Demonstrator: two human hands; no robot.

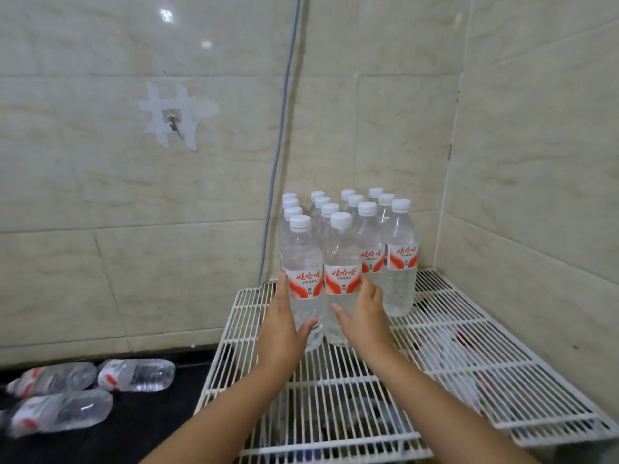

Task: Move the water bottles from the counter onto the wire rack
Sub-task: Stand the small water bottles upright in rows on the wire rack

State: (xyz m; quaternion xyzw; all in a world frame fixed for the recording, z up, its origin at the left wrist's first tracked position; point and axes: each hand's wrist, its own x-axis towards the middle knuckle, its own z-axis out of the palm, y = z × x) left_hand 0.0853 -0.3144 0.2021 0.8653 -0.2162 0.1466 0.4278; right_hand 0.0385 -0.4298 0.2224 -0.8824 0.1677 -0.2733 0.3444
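Observation:
Several clear water bottles with white caps and red-and-white labels stand in rows on the white wire rack (469,333) in the corner. My left hand (283,333) wraps the front-left bottle (301,262) from its left side. My right hand (366,318) grips the front-right bottle (341,262) from its right side. Both bottles stand upright with their bases on the rack. Three more bottles lie on their sides on the dark counter (140,430) at the lower left: one at the far left (53,378), one beside it (137,375), one nearer me (60,411).
Tiled walls close the corner behind and to the right of the rack. A grey cable (279,145) runs down the wall to the rack's back left. A taped hook (172,120) sits on the left wall. The rack's near and right wires are bare.

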